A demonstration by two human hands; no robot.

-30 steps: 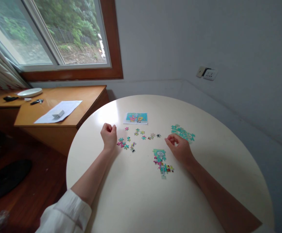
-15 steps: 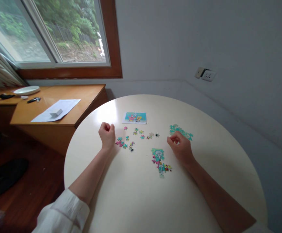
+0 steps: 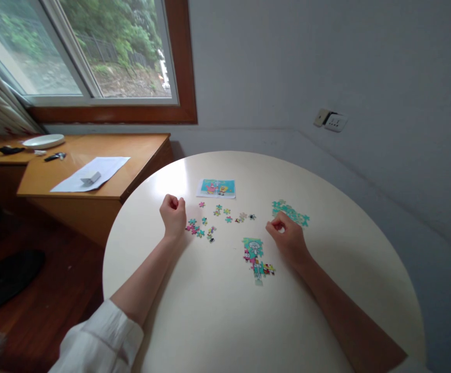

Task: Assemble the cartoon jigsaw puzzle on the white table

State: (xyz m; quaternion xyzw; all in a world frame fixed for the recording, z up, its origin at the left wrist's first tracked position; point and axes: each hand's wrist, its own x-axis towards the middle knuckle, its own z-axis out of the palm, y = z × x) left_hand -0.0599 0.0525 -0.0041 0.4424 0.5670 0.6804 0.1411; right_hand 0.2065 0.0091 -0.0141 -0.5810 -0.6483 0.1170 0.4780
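Observation:
My left hand (image 3: 173, 215) rests closed in a loose fist on the table, just left of a group of loose jigsaw pieces (image 3: 194, 228). Whatever its fingers hold, if anything, is hidden. My right hand (image 3: 287, 235) is closed too, thumb and fingers curled together, and I cannot make out anything between them. Below and left of it lies a partly joined puzzle section (image 3: 253, 248) with a cartoon figure on teal. Behind that hand is a patch of teal pieces (image 3: 287, 210), partly covered by it. More loose pieces (image 3: 227, 212) are scattered between my hands.
A picture card (image 3: 216, 188) of the cartoon lies toward the far side of the round white table (image 3: 217, 321). At left stands a wooden desk (image 3: 140, 155) with a paper sheet (image 3: 108, 167), a small folded white object (image 3: 90, 178) and a white plate (image 3: 44, 141).
The right hand has shifted very slightly, its fingers curling in a little more. The left hand stays in its fist, and the puzzle pieces lie as before. The view has moved slightly.

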